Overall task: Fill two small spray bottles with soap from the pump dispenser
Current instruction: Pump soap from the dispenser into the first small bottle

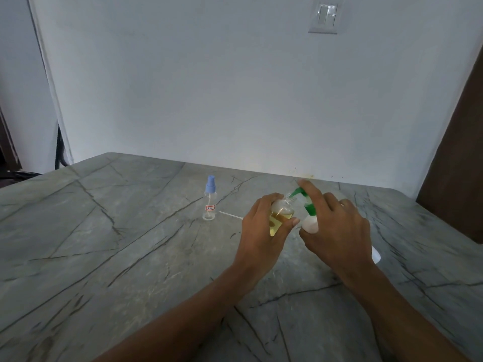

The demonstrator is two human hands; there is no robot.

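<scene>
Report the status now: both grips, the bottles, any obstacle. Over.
Left grip holds open bottle, partly filled, yellow. Right grip holds pump dispenser, nozzle at bottle mouth. Second bottle capped, apart. Nothing blocks.

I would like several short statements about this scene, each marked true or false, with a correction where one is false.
1. The left hand grips the held bottle, which has yellow liquid in it. True.
2. The blue-capped bottle lies on its side. False: it stands upright on the table.
3. The right hand is on the dispenser, a finger over its green pump. True.
4. The held bottle has its cap on. False: its neck is open and sits at the green nozzle.
5. A switch is on the wall. True.
</scene>
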